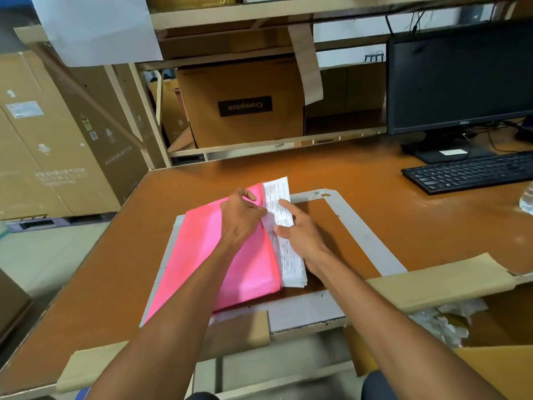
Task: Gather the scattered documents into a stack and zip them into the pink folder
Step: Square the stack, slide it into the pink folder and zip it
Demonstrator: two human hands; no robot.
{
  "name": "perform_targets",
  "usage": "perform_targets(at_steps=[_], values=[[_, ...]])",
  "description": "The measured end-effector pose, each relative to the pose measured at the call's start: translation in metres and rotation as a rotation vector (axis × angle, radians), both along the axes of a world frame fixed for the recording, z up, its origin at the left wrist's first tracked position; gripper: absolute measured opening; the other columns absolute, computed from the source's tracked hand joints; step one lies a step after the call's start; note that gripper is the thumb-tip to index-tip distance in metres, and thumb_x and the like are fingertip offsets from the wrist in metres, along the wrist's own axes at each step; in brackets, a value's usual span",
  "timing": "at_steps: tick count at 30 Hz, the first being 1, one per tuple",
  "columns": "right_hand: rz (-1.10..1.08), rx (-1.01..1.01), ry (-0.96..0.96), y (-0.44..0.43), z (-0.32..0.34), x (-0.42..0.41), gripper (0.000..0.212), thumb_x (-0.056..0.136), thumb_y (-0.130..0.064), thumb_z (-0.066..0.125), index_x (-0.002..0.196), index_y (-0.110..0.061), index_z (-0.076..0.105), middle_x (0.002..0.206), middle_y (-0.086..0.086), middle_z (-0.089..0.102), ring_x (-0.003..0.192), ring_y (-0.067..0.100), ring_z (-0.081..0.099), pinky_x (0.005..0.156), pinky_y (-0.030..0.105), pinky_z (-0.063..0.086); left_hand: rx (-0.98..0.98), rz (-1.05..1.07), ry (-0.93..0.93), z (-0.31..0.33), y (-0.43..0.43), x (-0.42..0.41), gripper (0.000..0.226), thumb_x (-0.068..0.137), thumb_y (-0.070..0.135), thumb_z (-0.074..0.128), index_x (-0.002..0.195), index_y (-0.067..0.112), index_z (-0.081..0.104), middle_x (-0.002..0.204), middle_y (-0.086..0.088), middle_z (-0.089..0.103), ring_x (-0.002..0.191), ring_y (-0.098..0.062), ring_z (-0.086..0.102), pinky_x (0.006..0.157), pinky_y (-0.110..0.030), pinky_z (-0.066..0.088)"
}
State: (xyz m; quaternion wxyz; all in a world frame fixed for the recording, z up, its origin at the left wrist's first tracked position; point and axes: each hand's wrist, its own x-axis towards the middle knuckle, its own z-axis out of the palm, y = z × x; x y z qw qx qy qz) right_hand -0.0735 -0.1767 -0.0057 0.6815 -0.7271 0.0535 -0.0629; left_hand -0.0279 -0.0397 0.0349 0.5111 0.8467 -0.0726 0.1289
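A: Quick rundown, biggest first?

B: Long brown laminate desk (360,180) w/ shelving behind. Cardboard boxes on the shelf & at left. Black monitor (461,73) and black keyboard (467,171) far right, well apart from the work. A grey-bordered brown board (331,310) lies on the desk near the front edge.

A: And the task stuff?

B: Flat pink fabric-looking folder (219,249) lies on that board, mid-desk. The stack of white printed documents (284,223) is along its right edge, most of it prob. already inside; only a strip shows.

A: Hands?

B: Left hand (240,219) is closed on the folder's upper flap near the top right corner, lifting it a bit, fingers curled at the opening. Right hand (300,229) lies flat and spread on the papers, index finger pointing up the sheet, thumb pressing the stack; pushing, not gripping, afaict.

A: So which step?

B: Inserting, I'd say. Gathering looks done, no loose sheets seen. Zipper itself isn't visible, can't tell its position.

A: Next?

B: Needs the right hand to slide the strip fully in, edges square, while the left keeps the mouth open. Then find the zip pull & close w/o snagging paper.
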Motion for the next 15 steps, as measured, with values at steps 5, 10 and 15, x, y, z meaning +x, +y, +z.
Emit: perform_targets(at_steps=[5, 10, 15], values=[[-0.012, -0.003, 0.001, 0.002, -0.002, 0.002, 0.068, 0.096, -0.006, 0.064, 0.154, -0.032, 0.040, 0.155, -0.002, 0.043, 0.136, 0.020, 0.047, 0.094, 0.027, 0.043, -0.038, -0.007, 0.013, -0.002, -0.004, 0.001, 0.022, 0.077, 0.006, 0.076, 0.092, 0.014, 0.063, 0.076, -0.005, 0.073, 0.065, -0.015, 0.067, 0.054, -0.025, 0.047], [-0.078, 0.046, 0.041, 0.006, -0.006, 0.005, 0.057, 0.106, -0.040, 0.042, 0.157, -0.045, 0.019, 0.164, -0.008, 0.025, 0.149, 0.020, 0.031, 0.117, 0.042, 0.036, 0.008, 0.032, 0.013, -0.008, -0.005, -0.002, 0.018, 0.076, 0.007, 0.072, 0.091, 0.015, 0.065, 0.073, -0.005, 0.073, 0.064, -0.018, 0.068, 0.053, -0.023, 0.049], [-0.091, 0.043, -0.016, 0.010, -0.005, 0.008, 0.042, 0.104, -0.026, 0.045, 0.142, -0.043, 0.053, 0.123, -0.008, 0.070, 0.106, 0.016, 0.070, 0.080, 0.028, 0.056, -0.117, -0.030, 0.114, -0.005, -0.011, -0.005, 0.021, 0.076, 0.002, 0.079, 0.089, 0.011, 0.065, 0.076, -0.012, 0.075, 0.061, -0.021, 0.069, 0.062, -0.042, 0.062]])
